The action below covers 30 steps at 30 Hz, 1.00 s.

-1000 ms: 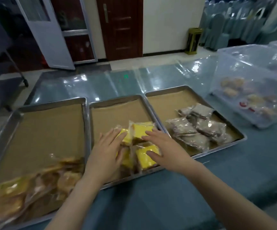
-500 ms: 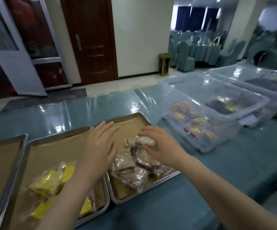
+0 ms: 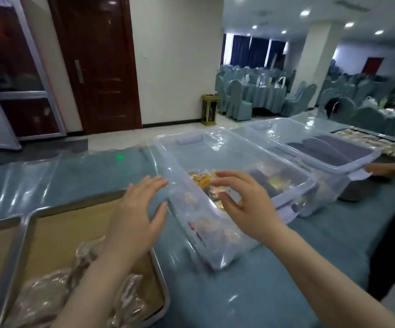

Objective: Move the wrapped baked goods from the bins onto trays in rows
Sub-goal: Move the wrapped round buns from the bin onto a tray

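A clear plastic bin stands on the table with wrapped baked goods at its bottom. My right hand is over the bin's near part, fingers spread and relaxed, holding nothing. My left hand hovers open just left of the bin's wall, above the table. A metal tray lined with brown paper lies at the lower left and holds several brown wrapped pastries.
A second clear bin with dark contents sits to the right. Another person's hand reaches in at the right edge. A tray of wrapped goods lies far right. Another tray's corner shows at left.
My view has swung right from the trays to the bin. Both hands have moved off the tray of brown pastries toward the bin, the right one now over it.
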Each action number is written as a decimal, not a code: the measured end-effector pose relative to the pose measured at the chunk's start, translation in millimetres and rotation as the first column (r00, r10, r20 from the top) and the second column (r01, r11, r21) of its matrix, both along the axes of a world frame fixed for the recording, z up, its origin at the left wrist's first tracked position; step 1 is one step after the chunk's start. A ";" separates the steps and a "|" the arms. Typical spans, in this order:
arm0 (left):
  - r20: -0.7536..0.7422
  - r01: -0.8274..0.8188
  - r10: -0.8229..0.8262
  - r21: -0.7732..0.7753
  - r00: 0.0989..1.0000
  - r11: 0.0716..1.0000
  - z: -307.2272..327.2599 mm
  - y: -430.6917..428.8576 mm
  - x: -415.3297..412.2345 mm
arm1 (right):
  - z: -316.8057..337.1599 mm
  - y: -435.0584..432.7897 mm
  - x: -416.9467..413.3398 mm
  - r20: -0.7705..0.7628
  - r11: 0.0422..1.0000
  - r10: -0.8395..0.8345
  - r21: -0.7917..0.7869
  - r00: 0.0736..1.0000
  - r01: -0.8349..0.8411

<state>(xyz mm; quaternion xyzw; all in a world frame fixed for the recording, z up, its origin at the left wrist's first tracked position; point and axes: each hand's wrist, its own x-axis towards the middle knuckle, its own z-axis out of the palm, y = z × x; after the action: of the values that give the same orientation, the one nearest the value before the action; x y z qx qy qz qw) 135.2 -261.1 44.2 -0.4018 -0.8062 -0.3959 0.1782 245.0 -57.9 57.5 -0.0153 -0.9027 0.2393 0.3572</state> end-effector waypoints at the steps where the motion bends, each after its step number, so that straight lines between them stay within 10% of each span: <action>1: 0.034 -0.004 0.003 0.014 0.999 1.000 -1.0 18.9 3.1 | 1.2 21.1 1.5 0.007 1.000 -0.001 -0.010 1.000 0.002; 8: 0.202 -0.003 0.029 -0.127 0.979 0.992 -7.2 103.6 9.6 | 4.4 135.9 -38.2 0.555 0.902 -0.123 0.409 0.823 -0.142; 11: 0.251 -0.014 0.078 -0.247 0.965 0.969 -10.3 122.2 4.9 | -6.1 151.9 -57.7 0.753 0.925 -0.097 0.309 0.651 -0.220; 17: 0.177 -0.267 0.324 -0.285 0.929 0.921 -3.8 148.6 -14.1 | -27.3 174.8 -77.6 0.829 0.895 -0.133 0.336 0.543 -0.294; 30: 0.036 -0.173 0.249 -0.623 0.968 0.763 -29.1 170.9 -21.7 | -102.9 246.6 -164.1 0.931 0.639 -0.291 0.360 0.220 -0.680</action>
<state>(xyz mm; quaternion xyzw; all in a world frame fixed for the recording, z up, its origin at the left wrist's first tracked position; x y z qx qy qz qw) 113.5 -90.2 15.2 -0.3207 -0.9399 -0.1121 0.0337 81.0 188.7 -45.4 0.1179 -0.9207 -0.1574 -0.3370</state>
